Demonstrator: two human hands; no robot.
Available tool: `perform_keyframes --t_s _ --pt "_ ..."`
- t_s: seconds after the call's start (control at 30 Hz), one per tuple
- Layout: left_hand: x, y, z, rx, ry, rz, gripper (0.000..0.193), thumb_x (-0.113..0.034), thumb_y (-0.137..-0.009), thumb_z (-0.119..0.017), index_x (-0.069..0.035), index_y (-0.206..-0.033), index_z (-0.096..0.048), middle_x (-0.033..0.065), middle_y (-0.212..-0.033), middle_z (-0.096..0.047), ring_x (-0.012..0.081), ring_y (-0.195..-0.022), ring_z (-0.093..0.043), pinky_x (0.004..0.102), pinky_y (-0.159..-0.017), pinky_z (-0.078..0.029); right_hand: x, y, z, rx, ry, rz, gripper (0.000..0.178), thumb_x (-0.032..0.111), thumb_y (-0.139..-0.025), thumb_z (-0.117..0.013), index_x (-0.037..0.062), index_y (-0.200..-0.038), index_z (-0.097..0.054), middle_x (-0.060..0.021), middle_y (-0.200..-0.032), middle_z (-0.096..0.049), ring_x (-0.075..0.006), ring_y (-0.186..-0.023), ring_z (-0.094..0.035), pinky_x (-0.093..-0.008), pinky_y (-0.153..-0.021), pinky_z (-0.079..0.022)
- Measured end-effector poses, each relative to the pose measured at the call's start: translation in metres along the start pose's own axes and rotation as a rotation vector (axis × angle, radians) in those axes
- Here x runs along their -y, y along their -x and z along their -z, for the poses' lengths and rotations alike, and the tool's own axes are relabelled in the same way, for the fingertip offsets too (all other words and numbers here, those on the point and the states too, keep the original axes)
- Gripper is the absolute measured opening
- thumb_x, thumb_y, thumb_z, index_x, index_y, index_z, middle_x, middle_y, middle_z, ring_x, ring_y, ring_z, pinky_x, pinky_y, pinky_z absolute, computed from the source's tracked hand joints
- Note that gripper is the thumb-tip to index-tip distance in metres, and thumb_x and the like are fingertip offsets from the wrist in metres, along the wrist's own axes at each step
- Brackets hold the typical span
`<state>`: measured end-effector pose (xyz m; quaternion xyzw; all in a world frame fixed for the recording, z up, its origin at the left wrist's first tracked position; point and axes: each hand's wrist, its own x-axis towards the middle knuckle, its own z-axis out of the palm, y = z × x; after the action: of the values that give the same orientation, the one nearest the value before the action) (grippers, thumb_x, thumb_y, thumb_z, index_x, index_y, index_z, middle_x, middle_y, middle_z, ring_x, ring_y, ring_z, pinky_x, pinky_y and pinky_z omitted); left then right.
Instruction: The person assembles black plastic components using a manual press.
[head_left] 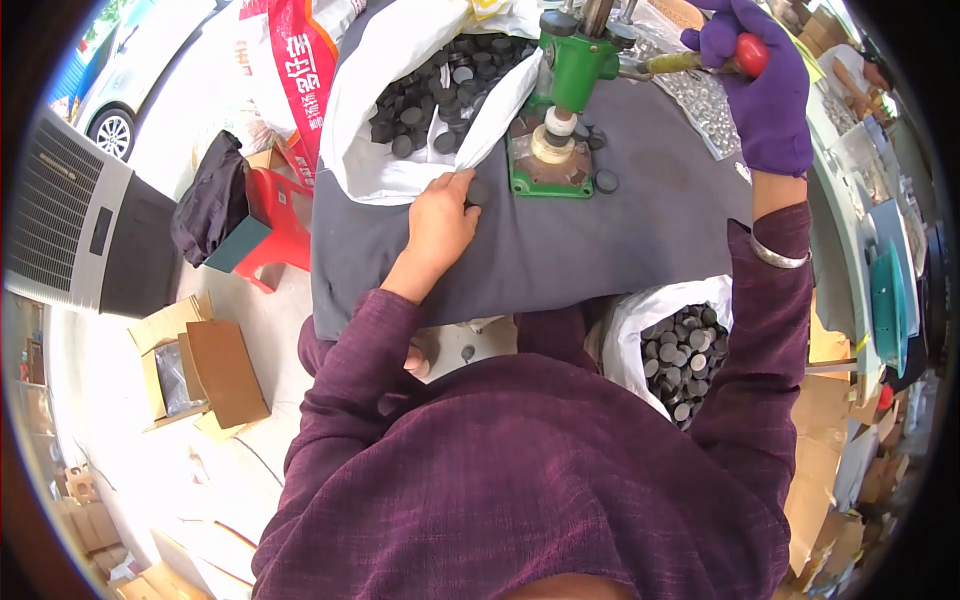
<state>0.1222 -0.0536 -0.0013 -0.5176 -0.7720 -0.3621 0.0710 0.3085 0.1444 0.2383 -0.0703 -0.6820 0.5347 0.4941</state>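
A: The maroon top (540, 450) is nearest, filling six o'clock. Taking the view as a dial, where are the hands?

B: The bare left hand (440, 225) is near eleven o'clock, over the grey-covered worktop (620, 245). Its thumb and fingers are nearly closed, pinching one dark disc (477, 192) at the tips, just outside the rim of a white sack (370, 175).

A: And the other?

B: The right hand (778, 112), in a purple glove, is at two o'clock, fingers curled around the red knob (751, 54) of a lever (675, 62).

A: Which machine is that on?

B: The green press (573, 75), between twelve and one. A pale round piece (552, 147) sits beneath its ram, and loose discs (605, 181) lie near its base, around three to four o'clock from it.

A: Any more discs?

B: Plenty. The white sack, towards half past eleven, gapes open over a dark heap; a second sack (625, 345), at half past three, holds dark and greyer ones.

A: And farther off?

B: A red stool (285, 215) at ten, an open cardboard box (228, 370) at half past eight.
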Motion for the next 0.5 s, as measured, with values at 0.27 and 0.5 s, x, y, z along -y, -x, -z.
perform_keyframes --t_s 0.27,0.5 --pt "-0.002 0.003 -0.005 -0.002 -0.009 -0.004 0.049 -0.007 -0.068 -0.073 -0.002 -0.114 -0.059 0.0149 -0.1 -0.066 0.0333 -0.091 -0.061 0.0409 -0.08 -0.05 -0.001 -0.001 0.001 -0.001 -0.036 0.008 0.037 0.025 -0.096 -0.042 -0.0055 -0.094 -0.063 -0.0029 -0.057 -0.05 -0.0135 -0.053 -0.052 -0.0302 -0.064 -0.053" --pt "-0.016 -0.021 -0.018 -0.048 0.253 0.115 0.058 -0.007 -0.067 -0.075 -0.005 -0.121 -0.054 0.0163 -0.097 -0.065 0.0316 -0.086 -0.063 0.0397 -0.075 -0.051 0.002 0.001 -0.001 -0.019 -0.012 0.001 0.037 0.024 -0.096 -0.04 -0.0052 -0.094 -0.062 -0.0034 -0.06 -0.052 -0.0134 -0.055 -0.053 -0.0296 -0.064 -0.054"
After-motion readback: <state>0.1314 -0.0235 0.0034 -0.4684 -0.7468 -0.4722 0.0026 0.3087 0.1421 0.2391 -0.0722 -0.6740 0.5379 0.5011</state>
